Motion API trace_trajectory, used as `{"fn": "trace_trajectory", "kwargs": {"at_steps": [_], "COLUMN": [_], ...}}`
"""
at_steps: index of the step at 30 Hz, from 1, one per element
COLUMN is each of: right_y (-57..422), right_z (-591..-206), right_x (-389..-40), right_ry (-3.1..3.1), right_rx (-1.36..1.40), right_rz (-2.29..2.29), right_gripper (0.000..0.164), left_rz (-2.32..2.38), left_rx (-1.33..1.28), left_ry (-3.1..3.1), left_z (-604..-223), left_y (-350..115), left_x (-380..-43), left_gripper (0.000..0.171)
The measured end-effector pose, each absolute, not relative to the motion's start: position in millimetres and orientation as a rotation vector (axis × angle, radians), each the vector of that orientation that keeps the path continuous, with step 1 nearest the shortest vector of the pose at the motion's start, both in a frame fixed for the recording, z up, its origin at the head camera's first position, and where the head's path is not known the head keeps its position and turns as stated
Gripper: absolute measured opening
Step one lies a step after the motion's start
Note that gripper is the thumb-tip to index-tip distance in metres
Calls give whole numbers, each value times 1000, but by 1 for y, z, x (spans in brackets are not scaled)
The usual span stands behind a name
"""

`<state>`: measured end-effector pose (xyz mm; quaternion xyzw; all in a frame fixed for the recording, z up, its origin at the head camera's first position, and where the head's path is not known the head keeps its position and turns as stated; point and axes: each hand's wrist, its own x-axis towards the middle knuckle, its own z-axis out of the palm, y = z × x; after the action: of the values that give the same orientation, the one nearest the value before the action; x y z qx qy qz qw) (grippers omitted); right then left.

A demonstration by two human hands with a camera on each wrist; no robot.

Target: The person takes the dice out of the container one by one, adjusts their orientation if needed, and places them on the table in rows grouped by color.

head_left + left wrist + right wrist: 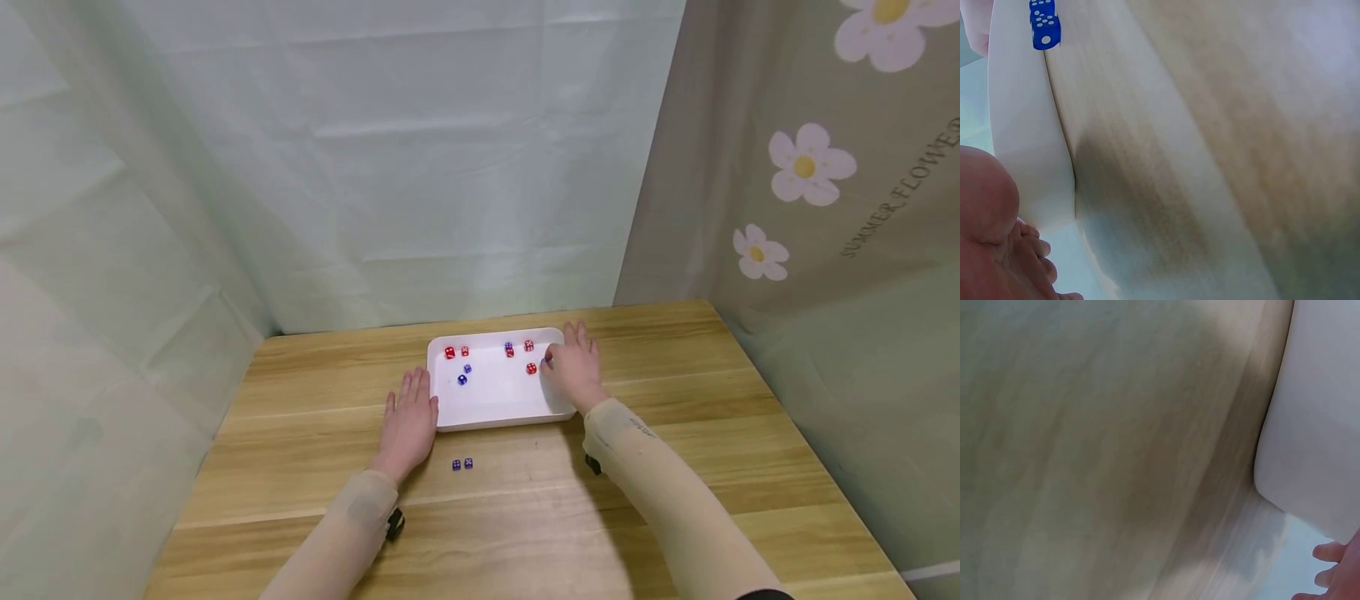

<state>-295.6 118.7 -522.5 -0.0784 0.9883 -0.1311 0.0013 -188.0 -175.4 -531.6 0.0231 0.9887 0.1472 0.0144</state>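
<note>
A white tray (487, 410) lies on the table with several red and blue dice in it. Over its right end, my right hand (576, 368) pinches a blue die (544, 362) between thumb and finger; the fingers partly hide it. A red die (531, 368) sits just left of that. My left hand (408, 423) rests flat with straight fingers against the tray's left side. Farther left inside are two red dice (450, 352) and two blue dice (462, 380). At the back, a blue die (508, 345) and a red die (510, 353) touch, beside another red die (528, 345).
Two blue dice (456, 465) stand side by side on the wooden table (517, 533) in front of the tray; the left wrist view shows them as blue dice (1046, 32) near the tray wall (1029, 125). Pale curtains (450, 167) hang behind and at both sides.
</note>
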Motion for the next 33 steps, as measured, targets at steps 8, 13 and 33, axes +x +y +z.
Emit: {"fn": "trace_trajectory", "kwargs": {"at_steps": [8,13,33], "right_y": [122,122,126], "right_z": [-522,-521,-513], "right_x": [-294,-292,-272], "right_ry": [3120,3108,3089], "right_rx": [-239,-236,-368], "right_rz": [-423,-425,-596], "right_gripper": [20,20,19], "left_rz": [461,455,437], "left_rx": [68,65,65], "left_ry": [3064,3055,3067], "left_z": [-531,-531,-532], "left_y": [-175,-175,-176], "left_x": [-189,-190,-190], "left_gripper": [63,63,64]}}
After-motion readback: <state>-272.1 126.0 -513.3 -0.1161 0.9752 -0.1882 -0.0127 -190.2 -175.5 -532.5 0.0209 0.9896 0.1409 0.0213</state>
